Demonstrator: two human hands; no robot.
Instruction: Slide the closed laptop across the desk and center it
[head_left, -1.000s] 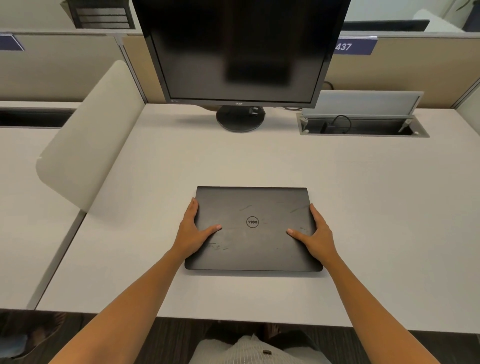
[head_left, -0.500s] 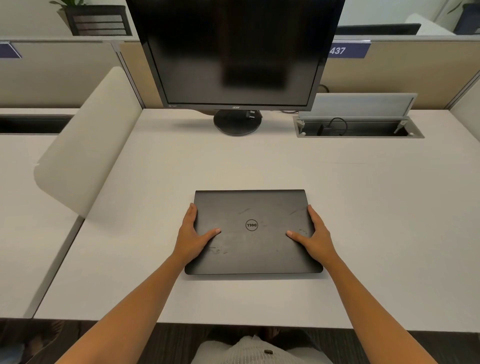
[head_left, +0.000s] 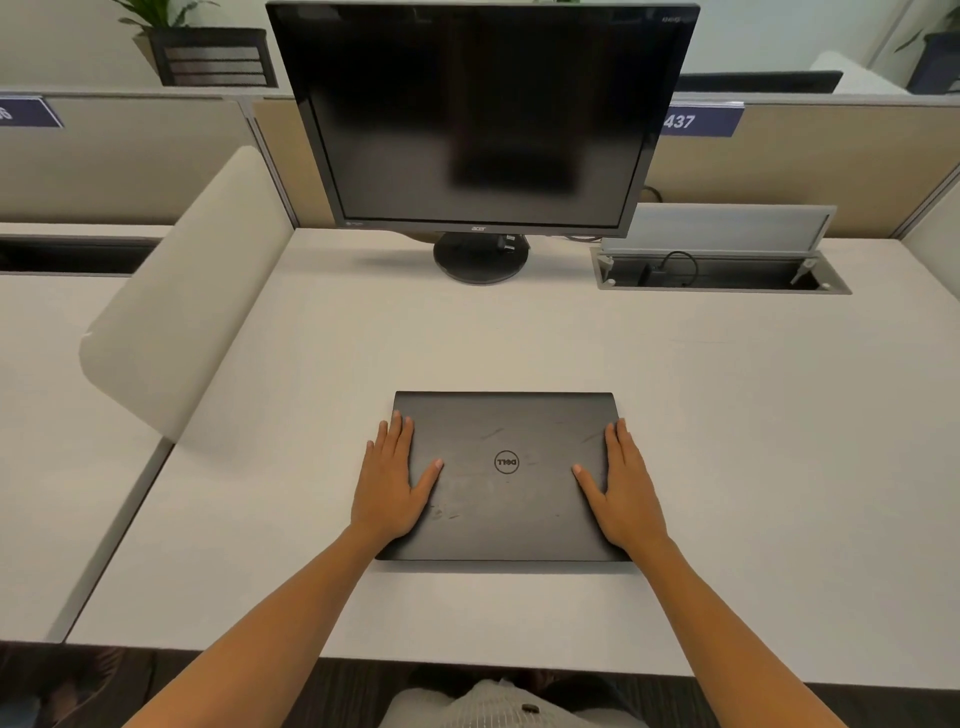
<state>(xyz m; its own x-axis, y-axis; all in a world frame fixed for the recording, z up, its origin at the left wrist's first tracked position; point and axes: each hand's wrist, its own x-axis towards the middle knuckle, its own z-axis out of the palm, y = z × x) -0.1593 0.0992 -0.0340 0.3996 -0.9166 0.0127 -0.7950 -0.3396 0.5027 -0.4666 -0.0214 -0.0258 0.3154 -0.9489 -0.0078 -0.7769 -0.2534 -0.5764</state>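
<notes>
On the bench (head_left: 727, 415), directly below the monitor (head_left: 483, 114) and a little nearer me than mid-depth, lies the closed laptop (head_left: 504, 499), square to the front edge. My left hand (head_left: 392, 480) lies flat and spread on its left margin, fingers over the side edge and thumb pointing inward across the lid; my right hand (head_left: 626, 488) mirrors it on the right margin. Neither hand is curled around anything: both rest palm-down, pressing rather than gripping. I judge the laptop to be a stiff, fairly heavy slab that will move as one piece, with a matte, scuffed lid that gives my palms decent friction. Its underside probably has rubbery feet, so it may drag or chatter on the smooth bench rather than glide. The best hold is as now, one palm at each side, pushing evenly so it does not twist. I would keep the downward pressure light, since the screen under the lid is the fragile part. It already looks roughly lined up with the monitor stand (head_left: 480, 257), so only small nudges seem called for.
</notes>
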